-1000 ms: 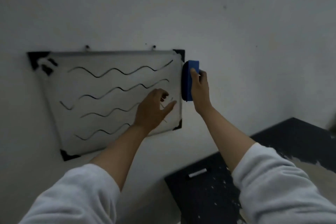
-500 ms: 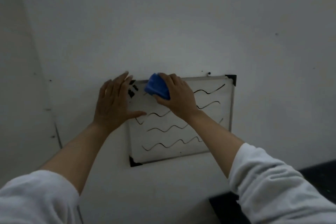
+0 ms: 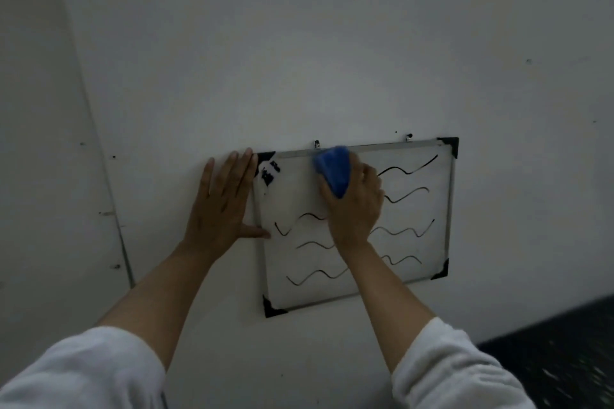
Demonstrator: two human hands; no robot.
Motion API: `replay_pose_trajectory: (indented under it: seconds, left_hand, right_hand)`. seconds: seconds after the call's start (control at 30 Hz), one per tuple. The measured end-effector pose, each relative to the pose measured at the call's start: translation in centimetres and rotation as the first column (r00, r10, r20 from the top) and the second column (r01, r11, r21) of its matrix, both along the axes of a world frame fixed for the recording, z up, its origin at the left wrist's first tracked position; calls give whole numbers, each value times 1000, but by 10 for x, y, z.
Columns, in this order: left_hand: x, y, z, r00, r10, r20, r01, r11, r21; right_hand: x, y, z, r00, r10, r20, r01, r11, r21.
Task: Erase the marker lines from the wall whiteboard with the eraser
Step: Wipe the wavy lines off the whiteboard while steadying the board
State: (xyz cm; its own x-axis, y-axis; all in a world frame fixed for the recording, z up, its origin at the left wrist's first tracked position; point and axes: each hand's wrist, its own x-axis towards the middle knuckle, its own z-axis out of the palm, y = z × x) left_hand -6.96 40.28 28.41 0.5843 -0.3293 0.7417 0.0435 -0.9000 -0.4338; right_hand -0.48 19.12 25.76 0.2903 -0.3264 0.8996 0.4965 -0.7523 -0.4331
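Observation:
A small whiteboard with a metal frame and black corners hangs tilted on the wall. Several black wavy marker lines cross it; the upper left part is wiped blank. My right hand grips a blue eraser and presses it on the board near the top edge, left of centre. My left hand lies flat on the wall at the board's left edge, fingers spread, thumb touching the frame. Black smudges sit in the top left corner.
The board hangs from two small hooks on a plain white wall. A vertical seam runs down the wall at the left. A dark speckled surface shows at the lower right.
My right hand carried the eraser from the board's right edge to its top left, then rightward along the top; the left part of the upper lines is gone. My left hand moved to the left frame.

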Motion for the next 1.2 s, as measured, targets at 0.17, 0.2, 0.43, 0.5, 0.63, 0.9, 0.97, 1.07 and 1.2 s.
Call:
replay_pose_trajectory:
  seconds: [0.17,0.2,0.43,0.5,0.63,0.9,0.97,1.07,1.2]
  left_hand:
    - [2,2,-1,1000,-10,-16,11,1000,14]
    - [2,2,-1,1000,-11,-19,11,1000,15]
    - [4,5,-2,1000,-4,-4,4,1000,18]
    - [6,6,-3,1000,-11,-9,12,1000,13]
    - [6,6,-3,1000,-23,-10,24,1000,13]
    - [6,6,-3,999,-38,-7,38,999,6]
    - [6,6,-3,1000,-31,1,30,999,15]
    - [6,6,-2,1000,-25,12,25,999,24]
    - [7,6,-3,1000,-15,10,15,1000,27]
  right_hand:
    - [-19,34,-19,988,39,146,34,883,-468]
    - [-17,30,-18,987,34,156,52,855,-516]
    - [-18,21,-5,996,21,-89,7,954,301]
    - [-27,39,-24,998,9,57,3,979,-205]
    - [-10,17,-24,998,-5,65,21,970,-242]
    - [-23,28,-43,998,-3,55,20,948,-318]
    - [-12,10,-40,1000,-10,18,14,966,-258]
    - [2,-17,-20,982,70,-177,14,900,435]
    - [-17,15,-11,988,54,-143,14,900,435]
